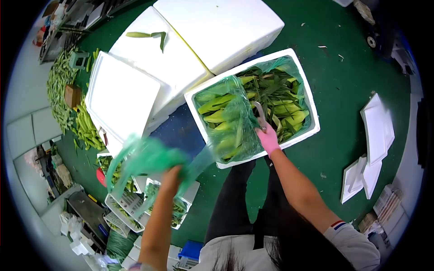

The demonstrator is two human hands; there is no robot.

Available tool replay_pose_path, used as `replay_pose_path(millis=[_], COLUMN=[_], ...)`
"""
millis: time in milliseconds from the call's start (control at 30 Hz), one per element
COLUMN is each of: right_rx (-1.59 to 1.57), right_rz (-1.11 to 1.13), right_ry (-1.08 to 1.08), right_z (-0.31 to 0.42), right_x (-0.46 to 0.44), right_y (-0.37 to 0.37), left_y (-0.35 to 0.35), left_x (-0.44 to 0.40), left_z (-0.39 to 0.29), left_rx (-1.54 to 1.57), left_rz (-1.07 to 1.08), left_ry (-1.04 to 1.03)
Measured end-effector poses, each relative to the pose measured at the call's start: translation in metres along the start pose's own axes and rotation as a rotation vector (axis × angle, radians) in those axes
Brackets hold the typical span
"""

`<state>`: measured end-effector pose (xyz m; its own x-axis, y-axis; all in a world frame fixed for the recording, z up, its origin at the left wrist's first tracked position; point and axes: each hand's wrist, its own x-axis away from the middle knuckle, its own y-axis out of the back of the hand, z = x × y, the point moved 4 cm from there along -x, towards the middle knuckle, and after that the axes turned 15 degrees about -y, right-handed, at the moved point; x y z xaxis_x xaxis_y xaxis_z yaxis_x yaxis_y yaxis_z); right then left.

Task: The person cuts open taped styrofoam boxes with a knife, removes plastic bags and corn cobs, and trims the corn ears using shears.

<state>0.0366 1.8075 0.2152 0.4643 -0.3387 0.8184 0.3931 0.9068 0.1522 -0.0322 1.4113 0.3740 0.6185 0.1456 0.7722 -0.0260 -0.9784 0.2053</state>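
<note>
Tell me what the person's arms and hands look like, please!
The right hand seems to wear a pink glove ending at the wrist. The right arm has a short, pale sleeve with red and dark blue stripes at its edge. The left hand is blurry, but its forearm looks bare.

The left hand [172, 177] grips green plastic [153, 158], which looks blurry. The right hand [267, 135] wears a pink glove [271, 142] and holds a thin tool [259, 110] over a white box [313, 128]. Green corn [293, 119] lies in the box, partly under a see-through green sheet [233, 131]. Big white boxes [226, 27] stand beside it on the green floor [339, 90].
</note>
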Motion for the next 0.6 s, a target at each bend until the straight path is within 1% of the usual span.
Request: replay_pose_path(millis=[67,100,133,167,200,233,300,367,400,467,500,533,567,600], right_rx=[0.337,0.216,0.020,-0.256,-0.217,-0.268,-0.472,-0.698,-0.757,-0.635,-0.552,-0.539,-0.528,-0.473], right_rz=[0.054,0.102,0.275,0.492,0.522,0.594,0.227,0.023,-0.034,0.026,0.054,0.058,0.062,0.063], right_ry=[-0.054,-0.054,-0.280,-0.381,-0.507,-0.488,-0.451,-0.367,-0.374,-0.337,-0.332,-0.294,-0.263,-0.247], right_z=[0.012,-0.001,0.010,-0.036,-0.044,-0.052,-0.059,-0.047,-0.025,-0.001,0.009,0.016,0.022,0.033], right_x=[-0.015,-0.018,0.002,-0.011,0.005,0.012,0.013,0.017,0.023,0.028,0.029,0.027,0.027,0.028], right_y=[-0.025,-0.043,-0.057,-0.082,-0.084,-0.086,-0.064,-0.022,-0.001,0.042,0.062,0.080,0.096,0.111], left_y=[-0.126,-0.175,-0.213,-0.247,-0.273,-0.293,-0.324,-0.345,-0.351,-0.381,-0.393,-0.406,-0.406,-0.389], left_x=[-0.054,-0.087,-0.124,-0.156,-0.174,-0.177,-0.179,-0.187,-0.187,-0.180,-0.173,-0.165,-0.164,-0.163], left_z=[0.003,0.009,0.018,0.020,0.023,0.022,0.013,0.012,0.015,0.002,-0.010,-0.021,-0.022,-0.018], left_rx=[0.200,0.333,0.223,0.178,0.129,0.183,0.282,0.188,0.142,0.282,0.277,0.275,0.400,0.518], left_rz=[0.150,0.202,0.227,0.187,0.144,0.084,-0.033,-0.063,-0.077,-0.043,-0.106,-0.171,-0.114,-0.056], left_ry=[-0.052,-0.116,-0.076,-0.138,-0.194,-0.228,-0.307,-0.227,-0.183,-0.017,0.040,0.095,0.056,0.018])
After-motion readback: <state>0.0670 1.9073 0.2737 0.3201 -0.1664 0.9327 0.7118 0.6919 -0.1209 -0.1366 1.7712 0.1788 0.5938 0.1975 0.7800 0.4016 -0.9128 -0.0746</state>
